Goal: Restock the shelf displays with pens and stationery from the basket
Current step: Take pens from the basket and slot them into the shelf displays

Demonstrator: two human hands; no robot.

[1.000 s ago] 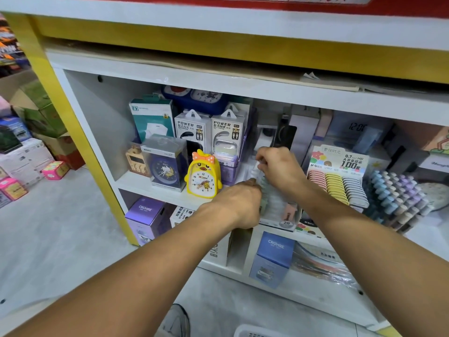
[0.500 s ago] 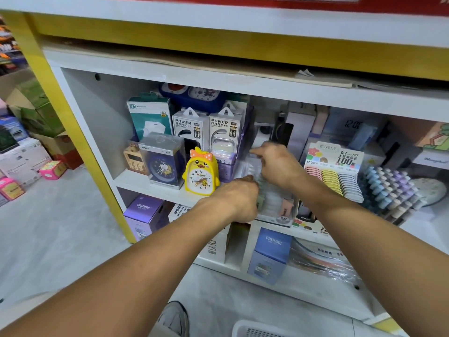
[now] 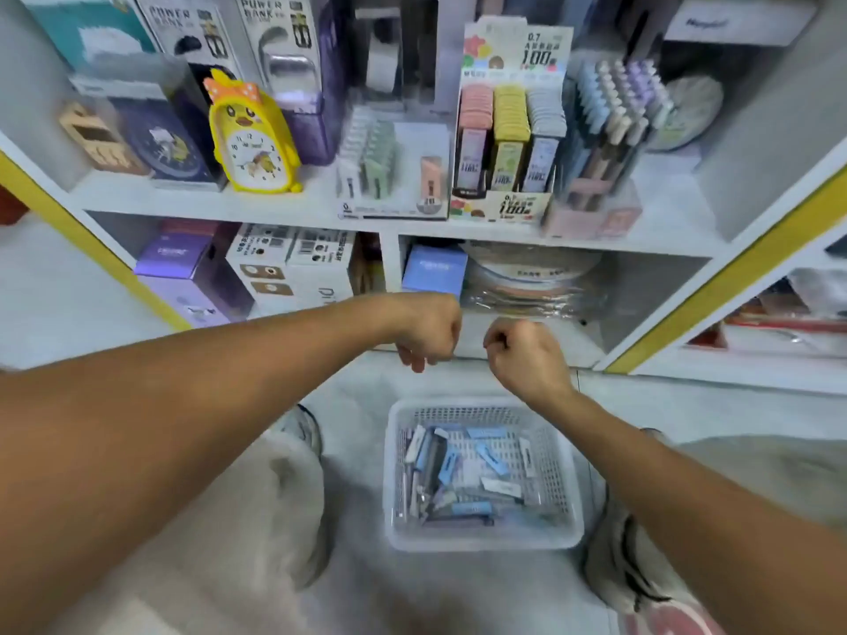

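— What's around you?

— The shelf (image 3: pixel 293 208) fills the top of my view, white boards with yellow edging. On its upper board, left to right: a dark blue clock box (image 3: pixel 160 144), a yellow chick clock (image 3: pixel 252 139), a clear tray (image 3: pixel 394 176) with green and white pens at its left and one pink piece at its right, a carton (image 3: pixel 508 139) of pink, yellow and grey refills, and a rack (image 3: pixel 609 135) of pastel pens. Behind them stand power bank boxes (image 3: pixel 275 39). In the lower bays sit purple boxes (image 3: pixel 183 277), white boxes (image 3: pixel 298 268), a blue box (image 3: pixel 435 268) and flat packs in plastic (image 3: pixel 531 281).

— And the basket?

— The basket (image 3: pixel 568 511) is on the floor between my knees, right below my hands. Pens and small packets (image 3: pixel 458 474) lie loose in it, piled toward its left side. Nothing covers it; only my right wrist crosses its top right corner.

— Your hands?

— Both arms reach forward, forearms bare. My left hand (image 3: pixel 426 332) and right hand (image 3: pixel 522 355) hang close together, not touching, in front of the lower bay and above the basket. Both are curled into loose fists, knuckles up, fingers turned in. I see nothing held in either one, though the palms are hidden.
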